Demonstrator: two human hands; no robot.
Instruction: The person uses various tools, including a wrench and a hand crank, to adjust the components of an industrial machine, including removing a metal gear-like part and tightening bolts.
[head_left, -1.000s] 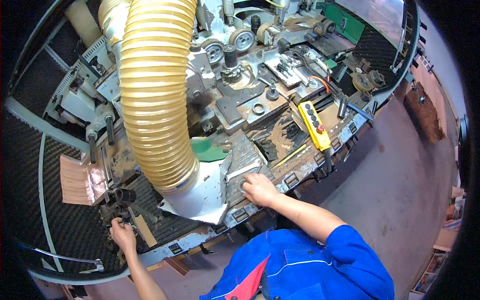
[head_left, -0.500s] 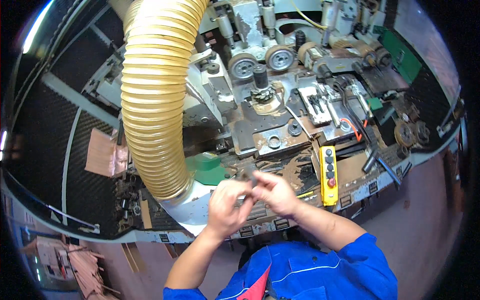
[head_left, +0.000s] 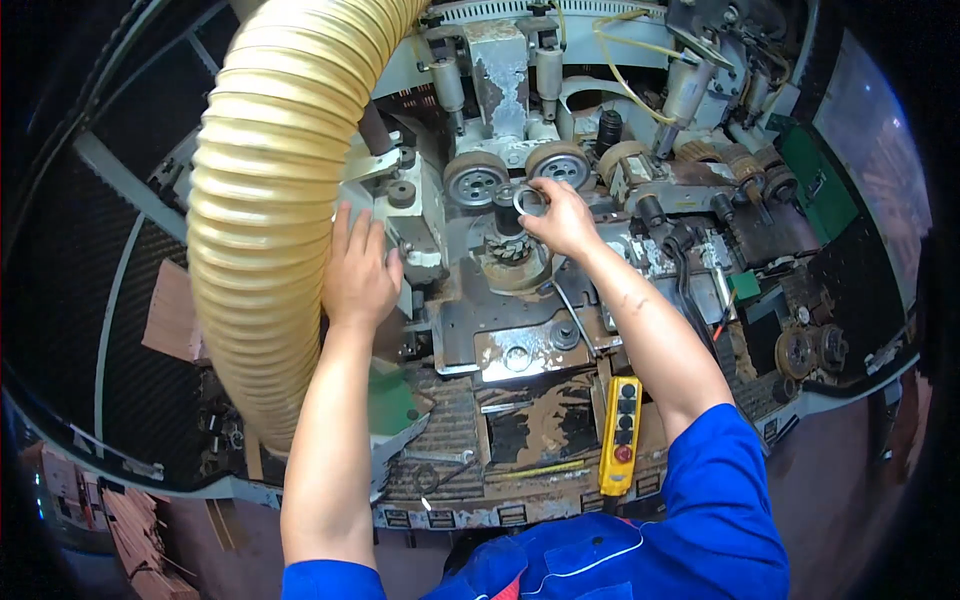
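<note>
My right hand [head_left: 566, 222] reaches forward to the upright dark spindle [head_left: 507, 213] and pinches a metal ring [head_left: 519, 205] between thumb and fingers. The ring is at the spindle's top; whether it touches the spindle is unclear. Below it, a toothed cutter head [head_left: 511, 249] sits around the spindle over the metal bed [head_left: 460, 325]. My left hand [head_left: 360, 280] lies with fingers stretched out against the grey machine part beside the big yellow ribbed hose [head_left: 265, 200]. It holds nothing.
Two rubber-rimmed wheels [head_left: 476, 182] stand just behind the spindle. A yellow push-button control box [head_left: 613, 474] lies at the front edge. Nearer me are a wrench [head_left: 440, 457] and a green plate [head_left: 392, 402]. A thin metal rod [head_left: 574, 318] slants across the bed.
My hands were together over the front of the machine, around a small dark part. They have separated and moved forward: the right to the spindle with a ring, the left beside the hose.
</note>
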